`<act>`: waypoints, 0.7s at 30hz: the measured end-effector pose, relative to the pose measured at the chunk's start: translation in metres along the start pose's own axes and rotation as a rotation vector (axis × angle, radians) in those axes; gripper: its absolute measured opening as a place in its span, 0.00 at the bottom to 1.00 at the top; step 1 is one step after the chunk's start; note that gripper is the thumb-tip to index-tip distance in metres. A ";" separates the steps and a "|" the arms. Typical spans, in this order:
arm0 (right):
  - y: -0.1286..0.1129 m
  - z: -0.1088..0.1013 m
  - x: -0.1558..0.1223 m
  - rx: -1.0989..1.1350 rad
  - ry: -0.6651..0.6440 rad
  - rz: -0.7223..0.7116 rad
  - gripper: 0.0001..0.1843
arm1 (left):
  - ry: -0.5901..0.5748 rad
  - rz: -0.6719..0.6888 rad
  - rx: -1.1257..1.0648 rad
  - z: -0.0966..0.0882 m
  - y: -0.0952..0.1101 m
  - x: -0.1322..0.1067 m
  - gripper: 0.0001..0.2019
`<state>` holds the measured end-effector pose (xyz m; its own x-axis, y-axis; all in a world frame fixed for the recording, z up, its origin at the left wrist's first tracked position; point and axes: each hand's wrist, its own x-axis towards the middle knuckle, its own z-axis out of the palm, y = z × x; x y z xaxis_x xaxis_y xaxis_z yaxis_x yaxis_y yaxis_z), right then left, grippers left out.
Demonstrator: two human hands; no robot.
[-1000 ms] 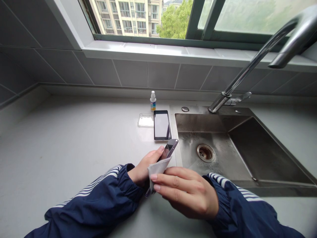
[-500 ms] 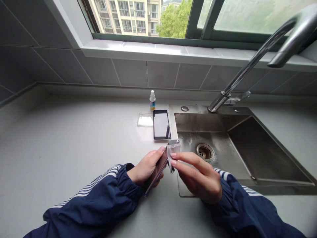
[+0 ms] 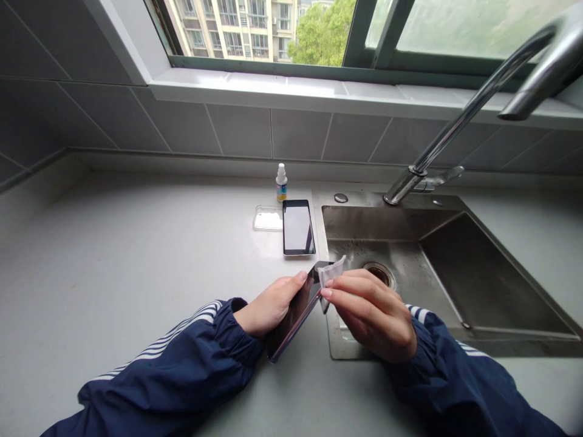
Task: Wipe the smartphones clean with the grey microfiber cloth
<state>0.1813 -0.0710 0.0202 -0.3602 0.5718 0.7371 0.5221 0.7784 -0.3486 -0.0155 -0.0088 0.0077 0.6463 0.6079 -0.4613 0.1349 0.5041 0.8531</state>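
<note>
My left hand (image 3: 273, 305) is closed around a dark smartphone (image 3: 296, 315), which is tilted above the counter with its screen side partly showing. Pinched in the fingers of my right hand (image 3: 371, 309) is a small light grey cloth (image 3: 330, 276) with a zigzag edge. The cloth lies against the upper right edge of the smartphone. Beyond both hands, a second phone (image 3: 298, 227) with a black front rests on the counter. Its left edge overlaps a clear phone case (image 3: 267, 218). Just behind them a small white spray bottle (image 3: 281, 183) with a blue and yellow label stands upright.
A steel sink (image 3: 437, 331) with a drain (image 3: 379, 274) lies to the right, close to my right hand. Its chrome faucet (image 3: 439, 136) arches over from the back edge. The pale counter (image 3: 136, 243) runs left to a tiled wall, below a window sill (image 3: 273, 88).
My right hand and the cloth have moved slightly right along the smartphone's upper edge. The smartphone has turned a little, so more of its dark face shows.
</note>
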 end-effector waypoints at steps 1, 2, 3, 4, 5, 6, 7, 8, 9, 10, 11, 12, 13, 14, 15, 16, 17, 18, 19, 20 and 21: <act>0.000 0.001 0.000 0.014 0.013 -0.002 0.32 | 0.007 0.000 -0.003 0.000 -0.001 0.000 0.28; 0.000 0.001 0.000 0.026 0.025 -0.004 0.32 | 0.013 -0.001 -0.007 0.000 -0.001 0.000 0.27; 0.000 0.002 0.000 0.036 0.034 -0.005 0.33 | 0.016 -0.003 -0.009 0.000 -0.002 0.000 0.27; -0.001 0.002 0.000 0.044 0.038 -0.007 0.33 | 0.018 -0.005 -0.009 0.001 -0.002 0.000 0.27; -0.001 0.003 0.000 0.051 0.038 -0.011 0.33 | 0.019 -0.007 -0.008 0.001 -0.002 0.000 0.26; -0.001 0.003 0.000 0.058 0.034 -0.017 0.33 | 0.019 -0.009 -0.006 0.001 -0.002 0.000 0.26; -0.001 0.003 0.000 0.063 0.029 -0.022 0.33 | 0.019 -0.010 -0.004 0.001 -0.002 0.000 0.26; -0.001 0.003 -0.001 0.068 0.025 -0.026 0.33 | 0.019 -0.011 -0.003 0.001 -0.001 0.000 0.26; -0.001 0.003 -0.001 0.072 0.025 -0.028 0.34 | 0.018 -0.012 -0.001 0.001 -0.001 0.000 0.26; -0.001 0.004 -0.001 0.073 0.027 -0.027 0.34 | 0.016 -0.014 0.000 0.001 -0.001 -0.001 0.26; -0.001 0.004 -0.001 0.073 0.030 -0.023 0.34 | 0.014 -0.017 0.002 0.001 -0.001 -0.001 0.26; -0.001 0.004 -0.001 0.071 0.035 -0.015 0.34 | 0.014 -0.020 0.004 0.001 0.000 0.000 0.26; 0.000 0.004 -0.001 0.068 0.040 -0.006 0.34 | 0.013 -0.026 0.006 0.001 0.000 0.000 0.26; 0.001 0.003 -0.001 0.063 0.048 0.003 0.34 | 0.013 -0.032 0.009 0.001 0.000 0.000 0.26; 0.001 0.003 -0.001 0.058 0.056 0.011 0.34 | 0.016 -0.037 0.011 0.001 0.000 0.000 0.26; 0.002 0.003 -0.001 0.053 0.064 0.018 0.35 | 0.020 -0.041 0.013 0.001 -0.001 0.000 0.26; 0.003 0.003 -0.001 0.049 0.071 0.023 0.35 | 0.024 -0.043 0.016 0.001 -0.001 0.000 0.27; 0.004 0.002 -0.001 0.046 0.075 0.025 0.35 | 0.026 -0.044 0.020 0.000 -0.001 0.000 0.27; 0.005 0.002 -0.001 0.044 0.077 0.027 0.35 | 0.026 -0.042 0.025 0.000 -0.001 0.000 0.27; 0.006 0.002 -0.001 0.042 0.078 0.029 0.35 | 0.024 -0.039 0.030 0.000 -0.001 0.001 0.27; 0.007 0.002 -0.001 0.038 0.082 0.033 0.35 | 0.020 -0.036 0.036 -0.001 -0.001 0.001 0.27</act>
<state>0.1838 -0.0659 0.0163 -0.2779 0.5754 0.7692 0.5021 0.7697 -0.3943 -0.0154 -0.0085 0.0061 0.6252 0.6022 -0.4965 0.1849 0.5038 0.8438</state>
